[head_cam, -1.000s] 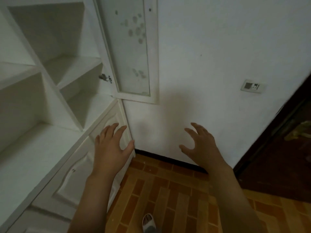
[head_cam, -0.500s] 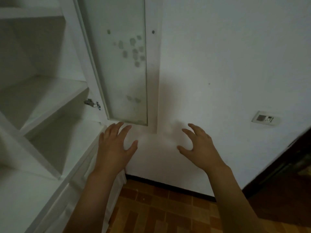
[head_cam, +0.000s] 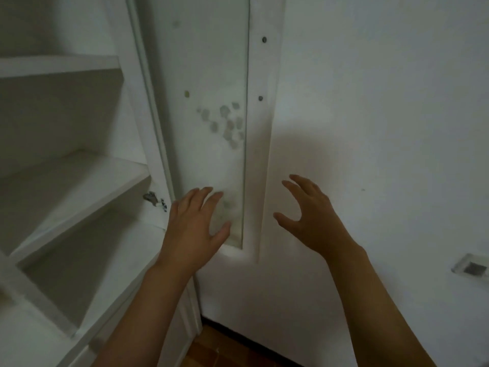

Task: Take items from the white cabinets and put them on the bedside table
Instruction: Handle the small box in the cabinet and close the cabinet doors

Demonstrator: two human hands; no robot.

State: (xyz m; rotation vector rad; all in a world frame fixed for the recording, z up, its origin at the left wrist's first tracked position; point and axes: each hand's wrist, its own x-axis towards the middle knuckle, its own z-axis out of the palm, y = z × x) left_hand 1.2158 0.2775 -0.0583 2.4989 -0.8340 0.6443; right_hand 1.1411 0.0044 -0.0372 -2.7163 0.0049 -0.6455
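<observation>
Directly ahead and to my left, the white cabinet (head_cam: 66,181) stands open, its shelves (head_cam: 71,178) bare where I can see them: one shelf edge high at the left, a second at mid height, a lower compartment beneath it. No item shows in any compartment in view. The cabinet door (head_cam: 211,102) is swung fully out, lying close along the wall (head_cam: 370,102). Its frosted panel carries a cluster of small grey-green spots (head_cam: 227,123) near the middle, and two small dark screw holes (head_cam: 262,68) sit in the door's right frame. A metal hinge (head_cam: 154,200) joins the door to the cabinet post, just left of my left hand.

My left hand (head_cam: 193,229) is raised, back toward me, fingers spread wide and holding nothing; the fingertips overlap the lower part of the frosted panel, though whether they touch it I cannot tell. My right hand (head_cam: 309,221) hangs apart from it, in front of the wall just right of the door's edge, fingers curled loosely and spread wide, also empty. Both bare forearms run down to the bottom of the view.

Low on the wall at far right, a small outlet plate (head_cam: 471,267), blurred. A black skirting strip and a patch of brown tiled floor (head_cam: 225,350) show at the bottom centre.
</observation>
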